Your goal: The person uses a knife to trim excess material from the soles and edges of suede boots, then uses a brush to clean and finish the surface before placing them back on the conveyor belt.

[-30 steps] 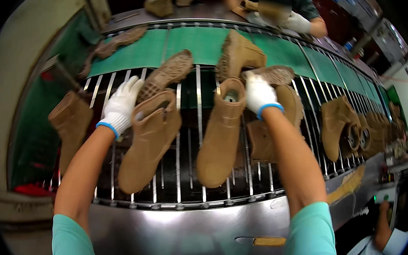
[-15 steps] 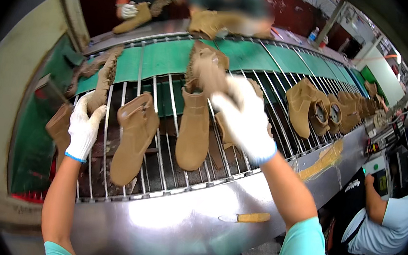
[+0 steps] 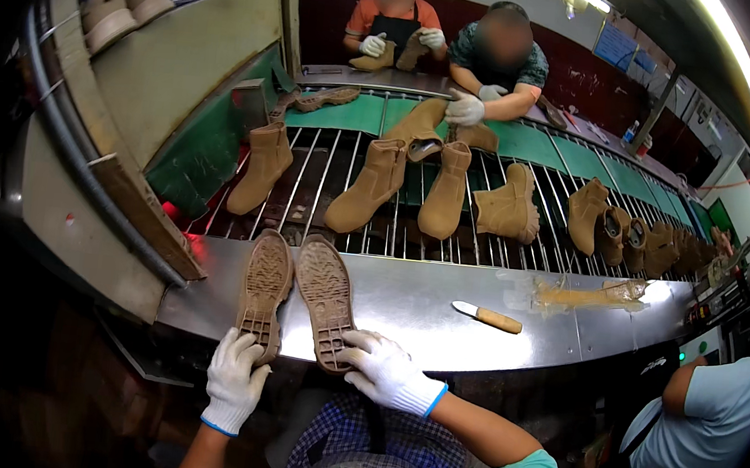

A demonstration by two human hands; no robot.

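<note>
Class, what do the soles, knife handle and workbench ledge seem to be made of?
Soles: probably rubber or similar plastic, matte brown, with moulded tread. Knife handle: perhaps wood, tan and fairly smooth. Ledge: apparently sheet metal, silvery, with bright glossy reflections.

Outsoles (image 3: 326,297) captured sharp in grip. Scene lit by fluorescent tubes (image 3: 742,64), beyond and right of it; steel bench (image 3: 407,323) glared beside it; below-left underexposed; co-workers' faces (image 3: 505,39) blurred beyond; outer edges bowed, blackened.

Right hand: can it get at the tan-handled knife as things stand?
Probably yes: the knife lies ahead and to the right on the metal ledge, with nothing visible between. The right hand holds a sole, though, so it would likely need to let go first.
</note>
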